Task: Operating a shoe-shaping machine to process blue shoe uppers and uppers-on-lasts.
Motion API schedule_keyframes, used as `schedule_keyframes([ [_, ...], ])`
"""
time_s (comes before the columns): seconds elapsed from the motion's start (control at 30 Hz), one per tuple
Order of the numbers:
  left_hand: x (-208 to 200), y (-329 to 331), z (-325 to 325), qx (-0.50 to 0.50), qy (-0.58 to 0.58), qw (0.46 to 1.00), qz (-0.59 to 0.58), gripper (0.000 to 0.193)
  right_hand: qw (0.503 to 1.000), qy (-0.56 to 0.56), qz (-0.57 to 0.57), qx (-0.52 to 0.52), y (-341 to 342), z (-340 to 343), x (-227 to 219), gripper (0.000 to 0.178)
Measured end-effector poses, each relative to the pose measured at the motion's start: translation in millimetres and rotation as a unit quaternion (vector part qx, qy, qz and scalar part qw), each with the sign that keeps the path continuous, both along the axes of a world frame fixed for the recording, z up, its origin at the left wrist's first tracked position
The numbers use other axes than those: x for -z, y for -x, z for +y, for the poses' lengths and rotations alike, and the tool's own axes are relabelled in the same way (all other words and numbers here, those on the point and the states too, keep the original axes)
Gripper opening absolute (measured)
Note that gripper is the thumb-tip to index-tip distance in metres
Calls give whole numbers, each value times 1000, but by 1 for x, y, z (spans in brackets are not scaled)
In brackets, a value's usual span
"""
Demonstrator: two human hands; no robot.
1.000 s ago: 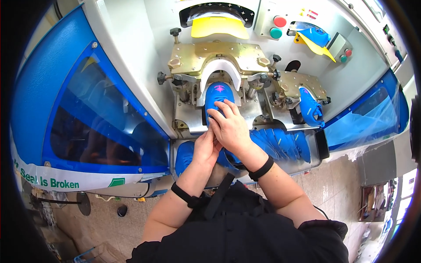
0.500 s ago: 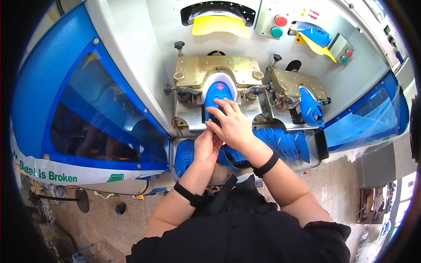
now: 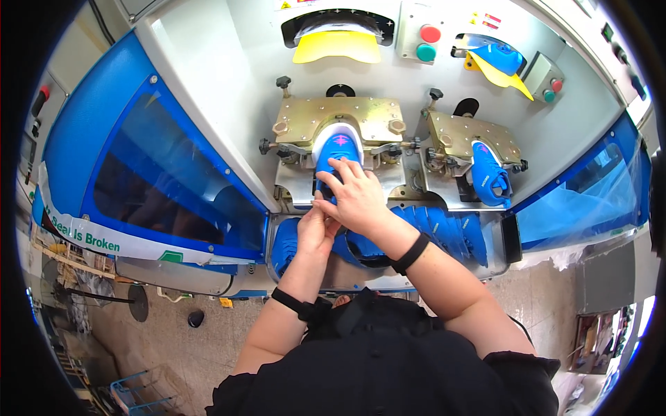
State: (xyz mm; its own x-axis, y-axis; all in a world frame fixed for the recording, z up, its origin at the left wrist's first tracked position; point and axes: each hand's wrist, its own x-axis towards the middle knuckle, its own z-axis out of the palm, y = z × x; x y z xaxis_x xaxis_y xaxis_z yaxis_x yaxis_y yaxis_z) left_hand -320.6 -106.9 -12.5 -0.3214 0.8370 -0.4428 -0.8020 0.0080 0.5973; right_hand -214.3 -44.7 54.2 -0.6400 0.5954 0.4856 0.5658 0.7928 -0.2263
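A blue shoe upper [image 3: 338, 147] with a pink mark on its toe points away from me, its front tucked into the white curved pad [image 3: 322, 144] of the middle machine head [image 3: 295, 114]. My right hand [image 3: 355, 199] lies over the top of this upper, fingers bent onto it and thumb down toward my other hand. Below it, my left hand [image 3: 317, 232] is closed at the heel end, its fingertips partly hidden. A second blue upper [image 3: 490, 177] sits in the right-hand machine head [image 3: 468, 135], with no hand on it.
Several blue uppers [image 3: 444, 232] stand in a row in the metal tray [image 3: 409, 279] before me; another upper [image 3: 285, 244] lies at its left end. Yellow flaps [image 3: 338, 48] hang above. A control box [image 3: 418, 35] has red and green buttons. Blue-framed windowed panels [image 3: 163, 173] flank the machine.
My view has shifted slightly, so the machine appears a little farther left and lower. Both hands stay at the same upper in nearly the same pose.
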Motion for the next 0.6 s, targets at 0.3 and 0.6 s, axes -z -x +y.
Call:
schedule_keyframes([
  [0.3,15,21,-1,10,29,998,54,43,989,13,128,-71,-135,-29,26,32],
  [0.6,32,-53,-25,230,77,969,-53,52,862,208,207,413,-349,20,131,28],
])
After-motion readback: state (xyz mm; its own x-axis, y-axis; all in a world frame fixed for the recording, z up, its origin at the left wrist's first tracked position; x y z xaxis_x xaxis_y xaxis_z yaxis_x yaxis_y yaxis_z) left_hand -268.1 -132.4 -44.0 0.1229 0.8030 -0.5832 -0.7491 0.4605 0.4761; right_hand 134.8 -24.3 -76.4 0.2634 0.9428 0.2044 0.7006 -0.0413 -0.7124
